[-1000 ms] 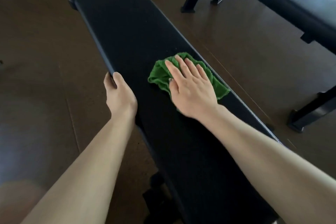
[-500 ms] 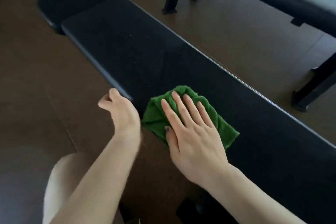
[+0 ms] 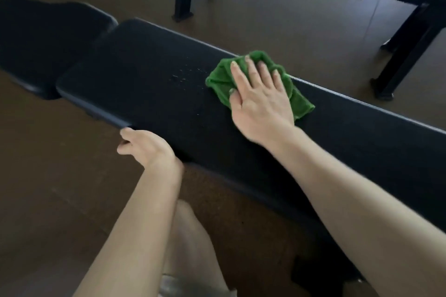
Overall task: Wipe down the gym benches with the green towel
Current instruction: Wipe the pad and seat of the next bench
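One towel (image 3: 259,82) was pressed flat under the spread right hand (image 3: 260,99); the near edge of one of two benches (image 3: 149,89) was gripped by the left hand (image 3: 147,147).

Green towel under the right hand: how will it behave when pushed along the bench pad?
The green towel is bunched in folds, so it's likely floppy and will deform rather than slide as a block. The flat right hand pressing it onto the bench pad probably keeps it moving together. It looks light; uncovered edges may drag or fold under.
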`<action>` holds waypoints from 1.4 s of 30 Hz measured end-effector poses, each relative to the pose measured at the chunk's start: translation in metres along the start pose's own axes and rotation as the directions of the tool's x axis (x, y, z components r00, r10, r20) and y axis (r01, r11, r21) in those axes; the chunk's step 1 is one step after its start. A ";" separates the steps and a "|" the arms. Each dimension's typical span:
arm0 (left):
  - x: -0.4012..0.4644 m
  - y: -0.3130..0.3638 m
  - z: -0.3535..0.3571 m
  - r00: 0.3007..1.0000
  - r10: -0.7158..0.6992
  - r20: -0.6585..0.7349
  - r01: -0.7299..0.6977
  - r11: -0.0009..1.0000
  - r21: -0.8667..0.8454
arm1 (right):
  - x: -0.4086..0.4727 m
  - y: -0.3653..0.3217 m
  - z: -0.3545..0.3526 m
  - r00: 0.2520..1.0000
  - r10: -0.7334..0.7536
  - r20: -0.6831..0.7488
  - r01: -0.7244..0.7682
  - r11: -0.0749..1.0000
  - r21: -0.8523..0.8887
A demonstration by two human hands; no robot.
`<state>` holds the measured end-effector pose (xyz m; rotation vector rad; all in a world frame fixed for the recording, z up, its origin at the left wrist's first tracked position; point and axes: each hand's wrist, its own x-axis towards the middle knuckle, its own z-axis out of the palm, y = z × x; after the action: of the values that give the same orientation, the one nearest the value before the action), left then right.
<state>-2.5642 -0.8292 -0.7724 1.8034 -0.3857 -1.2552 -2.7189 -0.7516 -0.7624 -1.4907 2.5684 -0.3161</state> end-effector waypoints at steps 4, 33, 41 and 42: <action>0.008 0.002 0.004 1.000 -0.015 -0.010 0.015 1.000 0.013 | -0.096 -0.041 0.011 0.979 -0.201 0.039 0.200 0.979 0.028; 0.003 0.004 0.004 1.000 -0.016 0.024 0.018 0.998 -0.067 | 0.001 -0.016 0.003 0.979 -0.198 0.041 0.200 0.979 -0.046; 0.002 0.006 0.002 0.999 -0.021 0.048 0.023 0.999 -0.040 | -0.036 -0.032 0.006 0.999 -0.047 0.001 0.047 0.999 -0.015; 0.003 0.006 0.002 0.998 -0.029 0.052 0.032 0.999 -0.044 | -0.069 -0.034 0.006 0.997 -0.076 0.013 0.076 0.997 -0.013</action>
<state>-2.5633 -0.8351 -0.7699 1.7475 -0.3568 -1.3236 -2.6553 -0.7089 -0.7580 -1.5932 2.5132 -0.2976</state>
